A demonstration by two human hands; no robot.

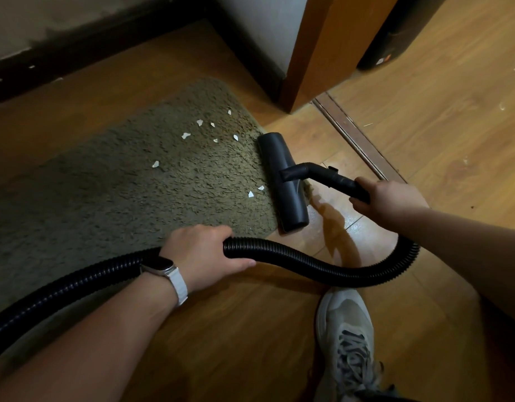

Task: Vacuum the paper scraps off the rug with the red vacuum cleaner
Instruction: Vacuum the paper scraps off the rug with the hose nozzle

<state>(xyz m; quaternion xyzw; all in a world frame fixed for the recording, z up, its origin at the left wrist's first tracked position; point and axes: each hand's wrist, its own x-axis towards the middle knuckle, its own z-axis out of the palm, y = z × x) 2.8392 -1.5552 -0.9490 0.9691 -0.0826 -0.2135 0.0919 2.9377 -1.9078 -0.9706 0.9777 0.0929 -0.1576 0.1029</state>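
An olive shaggy rug [111, 192] lies on the wooden floor. Several white paper scraps [186, 135] dot its right half. The black floor nozzle [282, 181] rests along the rug's right edge, partly on the pile. My right hand [387, 200] grips the black wand [331, 178] just behind the nozzle. My left hand [202, 255], with a watch on its wrist, holds the black ribbed hose [308, 262], which loops from the wand to the lower left. The red vacuum body is out of view.
A wooden door frame [317, 53] and a floor threshold strip [355, 134] stand right of the rug. A dark skirting board [91, 50] runs along the far wall. My foot in a grey sneaker [346, 338] stands on the floor near the hose loop.
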